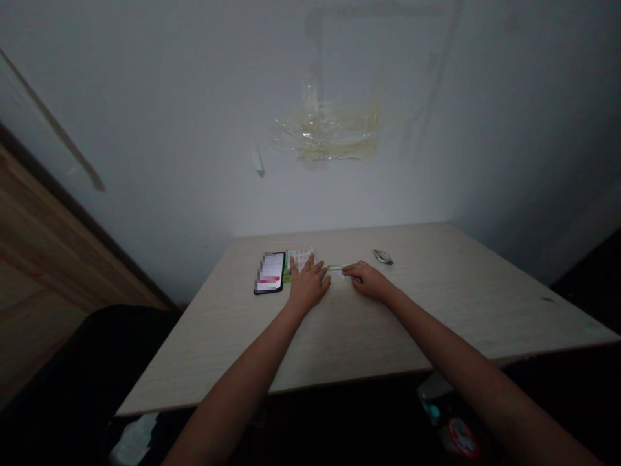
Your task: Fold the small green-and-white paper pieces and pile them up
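My left hand [307,286] lies palm down with its fingers spread, partly over a printed sheet [301,255] with a green edge and reddish marks. Between my two hands a flat paper piece [334,268], white with a yellow-green edge, rests on the table. The fingers of my right hand [371,281] are pressed together on its right end. Whether this paper joins the printed sheet is hidden by the left hand. Just left of the sheet is a phone [270,273] with a lit screen. A small crumpled, multicoloured packet or paper [383,257] sits beyond my right hand.
The pale wooden table [233,336] meets a wall [194,129] bearing peeling clear tape [334,139]. A dark shape [111,349] stands left of the table. Below the front edge, a round red object [463,437] and other items show dimly.
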Available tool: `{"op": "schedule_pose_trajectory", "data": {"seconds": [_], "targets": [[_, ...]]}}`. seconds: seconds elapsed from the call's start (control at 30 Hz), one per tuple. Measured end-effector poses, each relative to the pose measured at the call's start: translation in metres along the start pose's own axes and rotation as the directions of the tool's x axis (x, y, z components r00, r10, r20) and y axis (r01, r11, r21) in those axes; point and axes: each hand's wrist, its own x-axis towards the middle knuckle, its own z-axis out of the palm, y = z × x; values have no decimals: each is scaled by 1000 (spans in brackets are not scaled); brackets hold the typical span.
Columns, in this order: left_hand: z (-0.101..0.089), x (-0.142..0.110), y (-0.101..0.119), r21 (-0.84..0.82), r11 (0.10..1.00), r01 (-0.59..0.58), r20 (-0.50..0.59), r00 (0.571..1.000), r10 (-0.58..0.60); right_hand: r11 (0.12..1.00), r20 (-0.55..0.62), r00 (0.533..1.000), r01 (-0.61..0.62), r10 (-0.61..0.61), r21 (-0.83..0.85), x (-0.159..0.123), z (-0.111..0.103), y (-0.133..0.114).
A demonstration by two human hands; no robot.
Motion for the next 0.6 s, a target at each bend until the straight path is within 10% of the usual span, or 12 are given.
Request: {"op": "schedule_pose_trajectory", "data": {"seconds": [0.6], "targets": [[-1, 1, 2, 35, 993, 111, 35, 993, -112, 1000, -6, 1000, -21, 21, -4, 0, -2, -3]]}}
